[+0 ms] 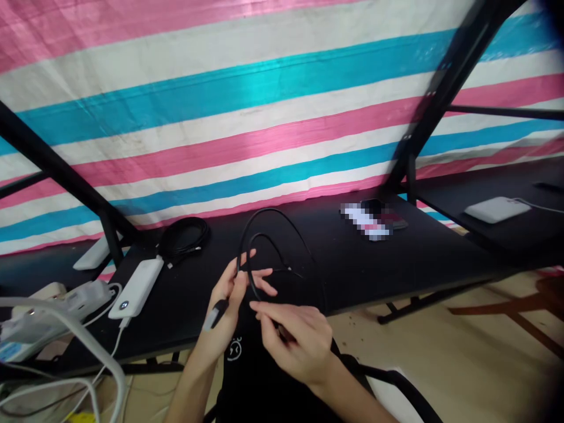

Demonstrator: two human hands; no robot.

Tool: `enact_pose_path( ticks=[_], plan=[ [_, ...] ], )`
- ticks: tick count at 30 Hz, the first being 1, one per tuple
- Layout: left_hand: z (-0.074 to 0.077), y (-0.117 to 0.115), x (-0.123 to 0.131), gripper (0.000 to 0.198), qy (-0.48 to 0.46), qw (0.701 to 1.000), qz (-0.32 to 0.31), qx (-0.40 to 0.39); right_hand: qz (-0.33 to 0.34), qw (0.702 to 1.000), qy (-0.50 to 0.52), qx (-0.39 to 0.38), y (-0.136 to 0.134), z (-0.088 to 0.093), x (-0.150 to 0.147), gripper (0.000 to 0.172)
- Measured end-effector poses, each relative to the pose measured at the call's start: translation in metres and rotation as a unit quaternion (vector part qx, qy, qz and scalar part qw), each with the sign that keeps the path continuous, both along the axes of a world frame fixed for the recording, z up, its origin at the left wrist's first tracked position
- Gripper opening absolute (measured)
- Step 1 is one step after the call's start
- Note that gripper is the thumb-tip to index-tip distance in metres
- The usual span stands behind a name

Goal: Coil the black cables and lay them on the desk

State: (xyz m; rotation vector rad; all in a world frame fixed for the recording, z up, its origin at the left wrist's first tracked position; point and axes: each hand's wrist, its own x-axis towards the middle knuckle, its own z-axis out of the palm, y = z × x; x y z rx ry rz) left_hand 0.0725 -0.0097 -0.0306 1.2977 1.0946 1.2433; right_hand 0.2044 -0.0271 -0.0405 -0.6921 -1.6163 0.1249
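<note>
A black cable [269, 210] rises in loose loops above the front of the black table. My left hand [229, 291] has the cable between thumb and index finger, the other fingers partly spread. A black plug with a silvery end [215, 315] lies against my left wrist. My right hand [299, 338], just to the right, pinches the cable with thumb and fingertips below the loops. Another part of the cable with a small end [288, 268] shows behind my left fingers. Farther left on the table rests a coiled black cable [187, 235].
A white power bank [137, 288] with a white cord lies left, beside power strips [74, 302]. A partly pixelated phone-like item [372, 220] is at the right back. Black metal frame bars [440, 100] stand before a striped sheet [264, 106]. Another white device [496, 210] sits far right.
</note>
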Motion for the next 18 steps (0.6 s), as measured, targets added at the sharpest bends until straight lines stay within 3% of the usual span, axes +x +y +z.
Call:
enact_pose_path(
  ticks=[5, 9, 11, 14, 16, 18],
  plan=[
    [0.007, -0.002, -0.002, 0.042, -0.075, 0.997, 0.007, -0.026, 0.021, 0.997, -0.074, 0.011, -0.001, -0.023, -0.001, 0.023],
    [0.007, -0.004, -0.009, 0.046, -0.07, 0.997, 0.017, -0.024, 0.046, 0.988, -0.145, 0.012, 0.002, -0.028, 0.014, 0.026],
    [0.005, -0.005, -0.016, 0.045, -0.031, 0.998, 0.046, 0.009, 0.035, 0.991, -0.133, 0.004, 0.007, -0.022, 0.025, 0.031],
    [0.008, -0.006, -0.027, 0.04, 0.058, 0.996, 0.052, 0.039, -0.074, 0.993, -0.093, -0.016, 0.016, -0.006, 0.041, 0.055],
    [0.015, -0.007, -0.031, 0.034, 0.123, 0.991, 0.012, 0.053, -0.153, 0.984, -0.092, -0.01, 0.021, 0.007, 0.049, 0.077],
    [0.025, -0.008, -0.031, 0.03, 0.168, 0.982, -0.048, 0.064, -0.154, 0.981, -0.115, -0.012, 0.023, 0.017, 0.054, 0.082]
  ],
)
